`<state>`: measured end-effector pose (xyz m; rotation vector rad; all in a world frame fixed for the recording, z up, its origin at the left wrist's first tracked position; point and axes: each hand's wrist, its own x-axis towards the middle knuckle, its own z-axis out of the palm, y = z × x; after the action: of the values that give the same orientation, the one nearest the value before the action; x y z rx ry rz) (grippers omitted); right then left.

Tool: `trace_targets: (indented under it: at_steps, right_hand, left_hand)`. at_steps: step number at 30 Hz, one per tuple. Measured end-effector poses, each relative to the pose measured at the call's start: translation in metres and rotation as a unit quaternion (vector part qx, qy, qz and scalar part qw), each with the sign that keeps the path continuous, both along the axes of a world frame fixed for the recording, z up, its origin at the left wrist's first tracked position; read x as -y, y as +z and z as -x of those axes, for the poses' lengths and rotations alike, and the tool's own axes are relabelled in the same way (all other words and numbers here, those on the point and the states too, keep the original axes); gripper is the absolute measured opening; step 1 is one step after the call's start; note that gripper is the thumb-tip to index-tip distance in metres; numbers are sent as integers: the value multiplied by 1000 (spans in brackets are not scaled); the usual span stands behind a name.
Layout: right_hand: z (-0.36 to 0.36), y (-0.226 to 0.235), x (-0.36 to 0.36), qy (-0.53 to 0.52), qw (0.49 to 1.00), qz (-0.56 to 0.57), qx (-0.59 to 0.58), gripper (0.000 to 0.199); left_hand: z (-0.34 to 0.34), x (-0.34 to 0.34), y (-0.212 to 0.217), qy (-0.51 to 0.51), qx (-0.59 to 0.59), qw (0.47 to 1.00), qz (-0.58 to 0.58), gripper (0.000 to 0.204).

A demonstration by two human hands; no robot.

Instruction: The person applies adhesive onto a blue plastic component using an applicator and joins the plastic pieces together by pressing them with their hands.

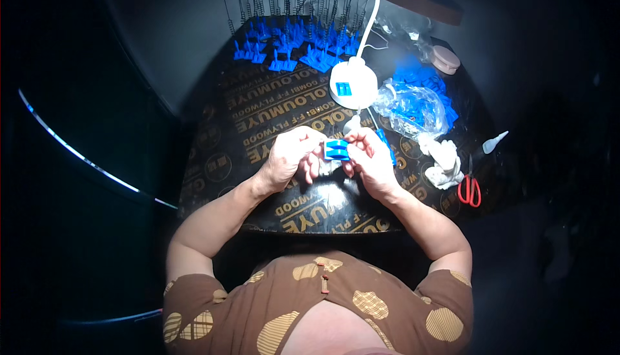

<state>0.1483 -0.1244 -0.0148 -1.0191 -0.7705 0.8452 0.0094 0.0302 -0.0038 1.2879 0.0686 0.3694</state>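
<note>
Between my two hands, above the near half of the table, is a small blue plastic part (337,150) with a pale edge on its left. My left hand (289,157) pinches at that left edge, its lower fingers curled beneath. On the other side, the thumb and fingers of my right hand (371,162) close on the part's right end. Whether a smaller piece sits between the left fingertips cannot be made out. More blue plastic (389,150) lies just behind my right hand. A small white bottle-like thing (352,124) is beyond the fingertips.
A white desk lamp (354,84) stands mid-table. Behind it are many blue bases with upright springs (284,35). To the right lie a clear bag of blue parts (420,111), crumpled white gloves (444,164), red-handled scissors (470,191), a white nozzle-tipped bottle (495,142) and a pink round container (445,60).
</note>
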Motion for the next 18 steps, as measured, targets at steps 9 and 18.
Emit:
trace_targets:
  at_steps: [9, 18]
  right_hand:
    - [10, 2, -2, -14, 999, 15, 31, 19]
    - [8, 14, 4, 18, 991, 121, 59, 23]
  left_hand:
    - [-1, 8, 2, 5, -63, 998, -5, 22]
    - [-6, 9, -1, 3, -79, 996, -49, 18]
